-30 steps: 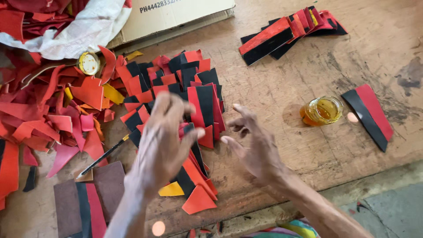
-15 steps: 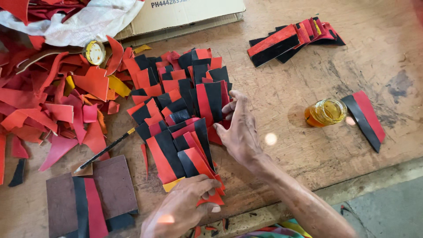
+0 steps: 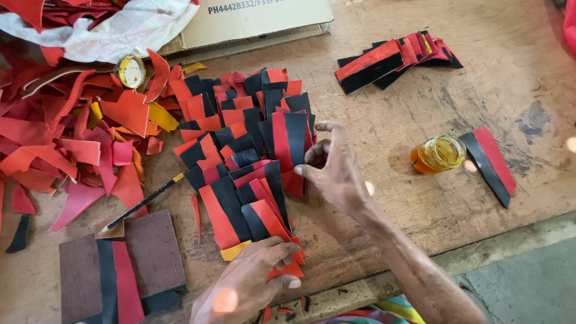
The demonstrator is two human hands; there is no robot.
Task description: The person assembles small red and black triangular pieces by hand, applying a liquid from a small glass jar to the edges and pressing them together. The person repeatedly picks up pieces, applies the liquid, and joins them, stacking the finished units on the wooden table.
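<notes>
Nearest, left hand (image 3: 249, 282) closed, thumb and fingers pinching the bottom red-and-black piece (image 3: 273, 231) of the fanned pile (image 3: 246, 150). Just beyond, right hand (image 3: 336, 171) half open, fingertips touching the right edge of an upright red-and-black strip (image 3: 291, 141) in that pile. Left of the grip, a thin brush (image 3: 141, 204) and brown boards (image 3: 120, 264); right of it, a glass jar (image 3: 438, 154) of amber liquid. Farther still, red scraps (image 3: 66, 132), a second stack (image 3: 390, 57), a cardboard box (image 3: 258, 21).
</notes>
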